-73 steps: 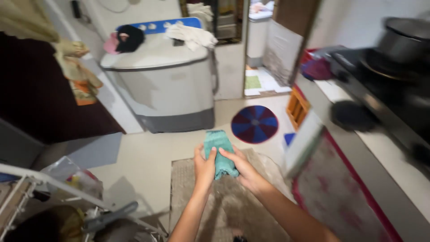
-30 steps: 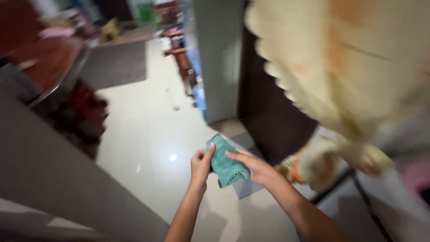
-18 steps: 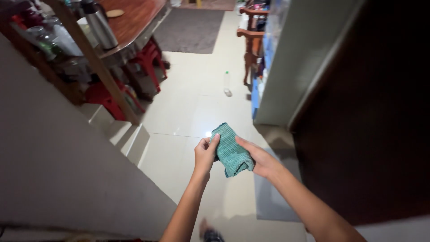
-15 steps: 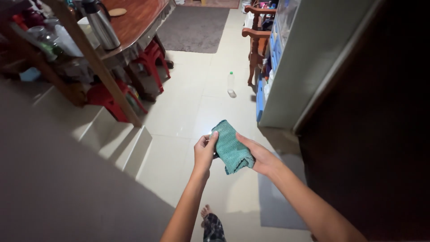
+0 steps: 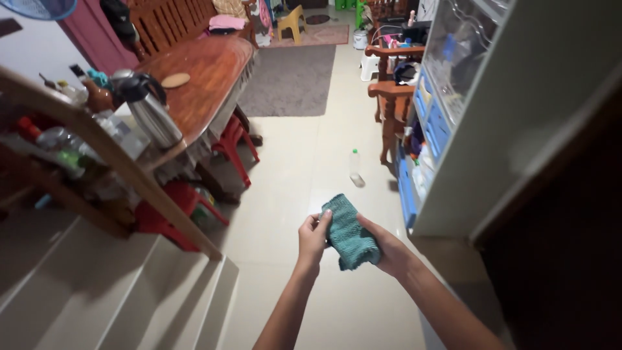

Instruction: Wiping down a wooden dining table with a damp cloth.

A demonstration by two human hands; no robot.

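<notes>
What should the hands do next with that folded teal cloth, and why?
Probably tighten the grip and press the fold flat. The teal cloth is bunched between both hands in mid-air above the tiled floor: the left hand pinches only its upper edge, while the right hand cups it from beneath, and the lower end bulges loose.

A pale tiled floor [image 5: 291, 168] bears a clear plastic bottle [image 5: 355, 167], a grey rug [image 5: 289, 81] and red stools [image 5: 233, 144].

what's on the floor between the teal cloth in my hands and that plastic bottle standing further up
Nothing: in the head view, only bare pale floor tile separates the teal cloth from the plastic bottle.
</notes>
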